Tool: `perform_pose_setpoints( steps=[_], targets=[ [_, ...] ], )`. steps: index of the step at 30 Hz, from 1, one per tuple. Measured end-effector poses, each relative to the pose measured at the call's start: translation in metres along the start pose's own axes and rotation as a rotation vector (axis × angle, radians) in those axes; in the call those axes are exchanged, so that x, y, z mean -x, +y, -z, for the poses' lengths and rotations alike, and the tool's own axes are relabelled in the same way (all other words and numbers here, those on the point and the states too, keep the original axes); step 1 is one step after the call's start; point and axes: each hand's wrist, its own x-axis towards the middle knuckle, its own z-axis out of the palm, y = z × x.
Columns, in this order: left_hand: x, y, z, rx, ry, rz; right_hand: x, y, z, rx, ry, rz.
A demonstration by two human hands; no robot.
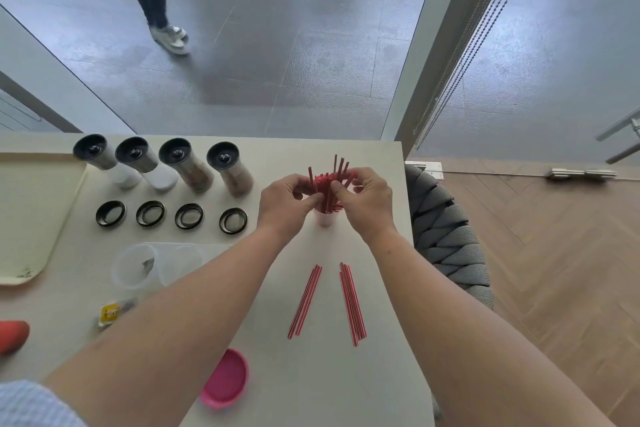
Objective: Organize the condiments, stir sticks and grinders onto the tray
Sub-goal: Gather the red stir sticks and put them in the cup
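Observation:
Red stir sticks (329, 184) stand bunched in a small pale cup (324, 219) near the table's far right. My left hand (285, 199) and my right hand (367, 199) both pinch sticks in that bunch from either side. Two flat bundles of red sticks (305, 300) (352, 303) lie on the table nearer to me. Several grinders (152, 163) with black tops stand in a row at the back. The cream tray (31, 215) lies at the far left, its visible part bare.
Several black rings (189, 216) lie in a row before the grinders. Clear plastic containers (138, 265), a yellow sachet (110, 314), a pink lid (227, 378) and a red object (12, 334) sit nearer me. A grey woven chair (446, 239) stands right of the table. A person's leg (156, 0) is beyond.

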Motion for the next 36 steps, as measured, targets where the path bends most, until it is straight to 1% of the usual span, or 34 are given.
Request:
perform_pose_setpoints(
  steps=[4, 11, 17, 20, 26, 28, 31, 33, 36],
  targets=[
    [0.001, 0.002, -0.001, -0.005, -0.008, -0.021, 0.000, 0.002, -0.003, 0.081, 0.006, 0.066],
    [0.005, 0.009, 0.002, 0.024, 0.005, -0.052, -0.002, -0.005, 0.002, 0.081, 0.035, 0.127],
    [0.005, 0.019, 0.005, 0.067, 0.081, -0.039, -0.005, -0.014, 0.003, 0.070, 0.055, 0.153],
    [0.002, 0.018, 0.004, 0.011, 0.104, -0.058, -0.005, -0.013, 0.003, 0.105, 0.060, 0.150],
    [-0.001, 0.013, 0.001, 0.002, 0.078, -0.067, 0.000, 0.002, 0.001, 0.159, -0.042, 0.127],
    [-0.001, 0.013, 0.001, -0.001, 0.077, -0.068, 0.000, 0.003, 0.002, 0.160, -0.048, 0.121],
    [-0.001, 0.014, 0.004, 0.001, 0.083, -0.059, -0.005, -0.002, 0.002, 0.164, -0.056, 0.163],
    [-0.002, 0.015, 0.005, 0.001, 0.086, -0.049, -0.011, -0.008, -0.001, 0.180, -0.109, 0.189],
    [-0.004, 0.015, 0.006, -0.010, 0.086, -0.045, -0.016, -0.011, -0.005, 0.290, -0.192, 0.172]
  ],
)
